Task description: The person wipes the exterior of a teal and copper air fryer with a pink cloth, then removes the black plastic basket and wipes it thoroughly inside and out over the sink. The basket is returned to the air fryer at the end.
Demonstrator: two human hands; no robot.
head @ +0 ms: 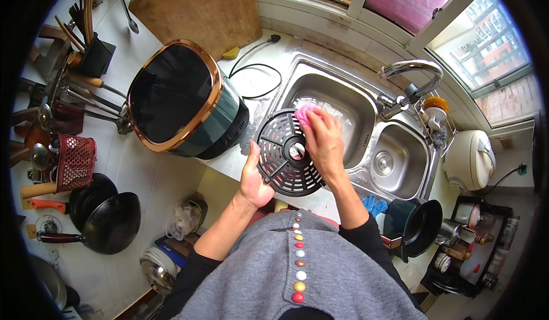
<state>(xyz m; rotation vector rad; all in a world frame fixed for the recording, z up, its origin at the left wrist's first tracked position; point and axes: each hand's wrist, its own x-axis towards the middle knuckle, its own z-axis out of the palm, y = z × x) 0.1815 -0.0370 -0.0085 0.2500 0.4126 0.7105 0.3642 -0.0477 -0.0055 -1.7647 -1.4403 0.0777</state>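
Observation:
My left hand [256, 178] grips the left edge of a round black air fryer crisper plate [279, 159], which has rings of slots and a hole at its centre. In my right hand [324, 144] is a pink cloth or sponge [307, 113], pressed on the plate's upper rim. The plate is held at the near edge of a double stainless steel sink [291, 80], partly over the larger basin [356, 125]. To the left stands the dark green air fryer body [225, 114] with a copper-coloured rim and glossy black top.
A chrome faucet [416, 90] rises behind the sink. The dark green air fryer drawer [405, 221] sits on the right counter near blue cloth [375, 205] and a white rice cooker [467, 161]. A black power cord [257, 65] lies on the counter before a wooden cutting board [201, 11]. Pans [113, 223] hang at left.

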